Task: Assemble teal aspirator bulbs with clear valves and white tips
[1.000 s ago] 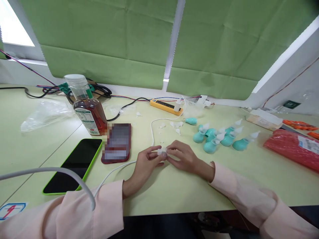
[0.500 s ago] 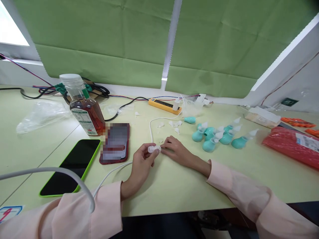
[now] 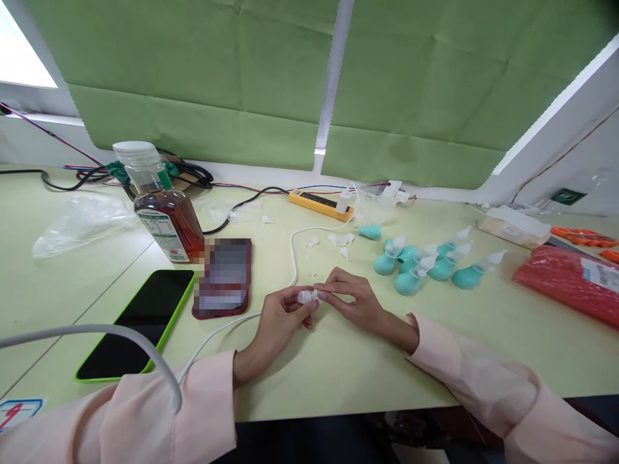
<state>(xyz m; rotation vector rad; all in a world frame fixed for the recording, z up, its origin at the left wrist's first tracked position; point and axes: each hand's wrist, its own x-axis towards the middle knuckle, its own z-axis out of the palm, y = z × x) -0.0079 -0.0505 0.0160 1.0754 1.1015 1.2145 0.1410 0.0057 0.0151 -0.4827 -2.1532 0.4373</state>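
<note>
My left hand [image 3: 279,321] is closed on a small clear plastic fitting [image 3: 306,296], held sideways between thumb and fingers just above the table. The fingers of my right hand [image 3: 356,301] are pinched together at the fitting's right end. Whether they hold a separate small part there is hidden by the fingertips. To the right stand several teal bulb syringes [image 3: 407,281] with translucent tips. One teal bulb [image 3: 370,232] lies on its side without a tip showing. Beyond my hands are loose translucent white pieces [image 3: 341,240].
On the left are a bottle of amber liquid [image 3: 167,225], a red-cased phone [image 3: 223,277] and a green-cased phone [image 3: 138,322]. A white cable [image 3: 293,248] runs behind my hands to a yellow power strip [image 3: 319,205]. A red plastic package [image 3: 556,277] lies at right.
My right hand has come up with its fingertips now on the fitting's right end. The fitting and my left hand have shifted slightly right and toward me.
</note>
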